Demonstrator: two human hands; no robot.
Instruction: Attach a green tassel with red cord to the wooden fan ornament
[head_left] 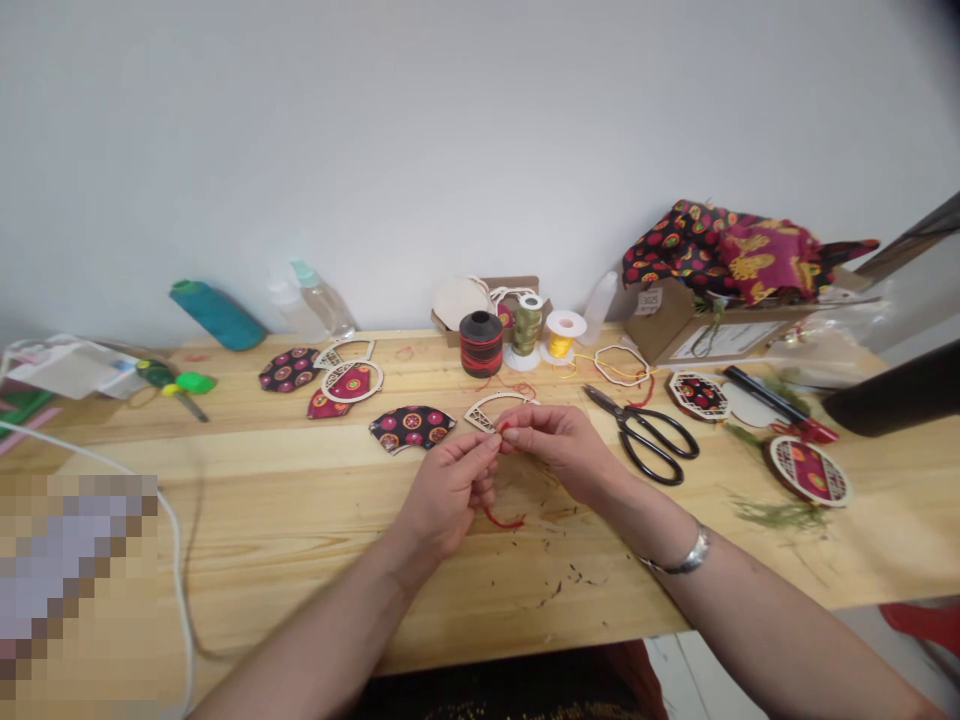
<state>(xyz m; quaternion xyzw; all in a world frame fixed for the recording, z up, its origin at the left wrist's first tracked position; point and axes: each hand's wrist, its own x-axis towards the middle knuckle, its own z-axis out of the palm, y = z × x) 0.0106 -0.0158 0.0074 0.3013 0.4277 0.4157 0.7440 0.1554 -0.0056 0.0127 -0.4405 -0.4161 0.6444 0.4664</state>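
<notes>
Thumb and fingertips of my left hand (pixel 457 485) are pinched together on a red cord (pixel 504 520), whose loose end hangs below them over the table. My right hand (pixel 559 445) also pinches the red cord, and the two sets of fingertips nearly meet. Just behind the fingers lies a fan-shaped wooden frame (pixel 480 412), partly covered by my right hand. A fan-shaped patterned fabric piece (pixel 412 428) rests to the left of it. Black-handled scissors (pixel 652 435) lie slightly open to the right of my right hand.
Thread spools (pixel 481 345) stand along the wall beside a cardboard box (pixel 720 330) topped with patterned cloth. Finished round ornaments (pixel 808 470) lie at right, near a black cylinder (pixel 900 390). A white cable (pixel 176 560) crosses the left side. Dark scraps (pixel 570 580) dot the front.
</notes>
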